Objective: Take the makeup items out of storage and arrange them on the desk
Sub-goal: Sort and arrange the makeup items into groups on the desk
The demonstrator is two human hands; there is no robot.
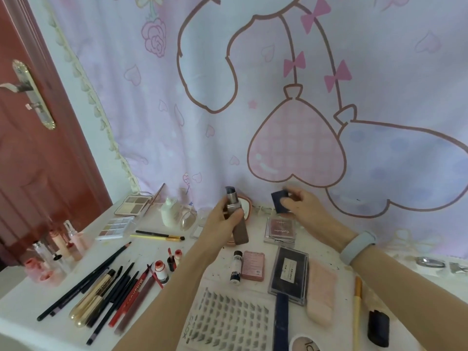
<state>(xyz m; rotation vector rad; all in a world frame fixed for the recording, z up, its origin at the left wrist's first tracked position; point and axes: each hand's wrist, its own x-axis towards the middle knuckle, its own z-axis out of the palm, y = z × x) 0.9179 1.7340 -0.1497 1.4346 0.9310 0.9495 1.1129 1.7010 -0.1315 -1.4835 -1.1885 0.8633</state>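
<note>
Hands are working above the back of the white desk point(30, 312). Left hand point(222, 221) is gripping a brown stick-shaped makeup tube point(238, 219), fingers curled round its middle — tube standing nearly upright, dark tip exposed at the top, lower end hanging just over the desk. Right hand point(298, 203) is pinching a small dark square cap point(279, 200) between thumb and fingers, held apart from the tube, level with its top. A pale blue wristband point(357, 247) is sitting on the right wrist.

Items are lying spread across the desk: pencils and liners point(111, 287) fanned at the left, an eyeshadow palette point(115, 228) behind them, a false-lash tray point(228, 323) near the front, a pink compact point(253, 266) and a dark flat case point(288, 274) below the hands — a blush compact point(280, 230) lying just beneath the right hand.
</note>
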